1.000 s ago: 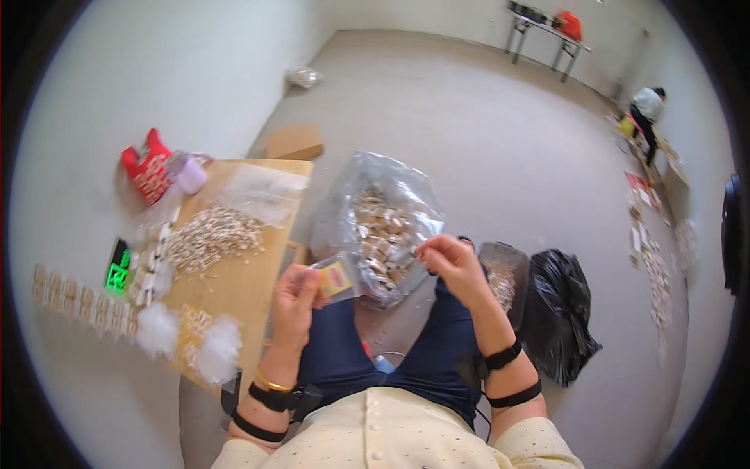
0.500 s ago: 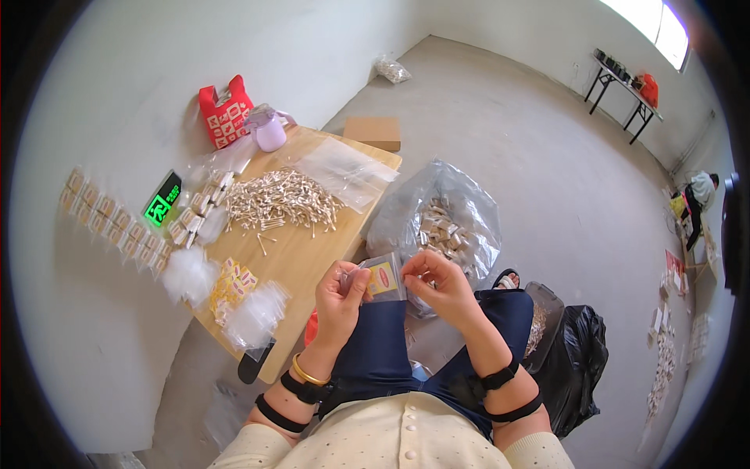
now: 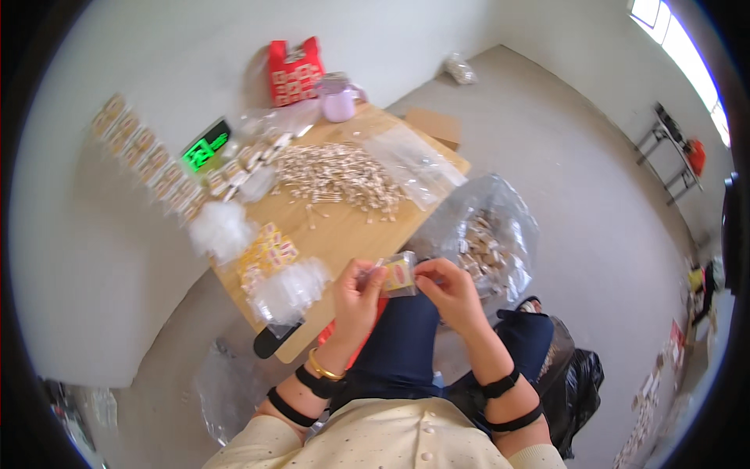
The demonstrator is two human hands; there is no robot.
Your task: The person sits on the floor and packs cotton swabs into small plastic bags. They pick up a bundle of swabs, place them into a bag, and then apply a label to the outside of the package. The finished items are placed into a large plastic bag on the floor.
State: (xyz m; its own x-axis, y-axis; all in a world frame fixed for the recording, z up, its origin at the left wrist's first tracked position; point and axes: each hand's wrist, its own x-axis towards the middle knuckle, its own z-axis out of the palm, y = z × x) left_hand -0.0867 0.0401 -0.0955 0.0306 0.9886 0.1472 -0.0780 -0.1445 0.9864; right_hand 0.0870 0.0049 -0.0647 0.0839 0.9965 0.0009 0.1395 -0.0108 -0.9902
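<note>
Over my lap, my left hand [image 3: 358,298] pinches a small clear plastic bag [image 3: 400,275] with a yellow card inside. My right hand [image 3: 455,295] has its thumb and fingertips closed at the bag's right edge. To the left on the wooden table [image 3: 351,234] lie a stack of clear small bags [image 3: 291,288] and a scatter of yellow cards [image 3: 267,252]. Farther back spreads a heap of cotton swabs [image 3: 344,178].
Right of the table stands a big clear sack [image 3: 512,227] of packed bundles, with a black bag [image 3: 578,395] nearer me. On the table's far side are a lilac jug [image 3: 337,105] and a red tote [image 3: 295,74]. A cardboard box [image 3: 433,127] lies on the floor beyond.
My view has swung left, so the table and sack appear farther right. The left hand still holds the bag; the right fingers have come in closer on its right edge.
</note>
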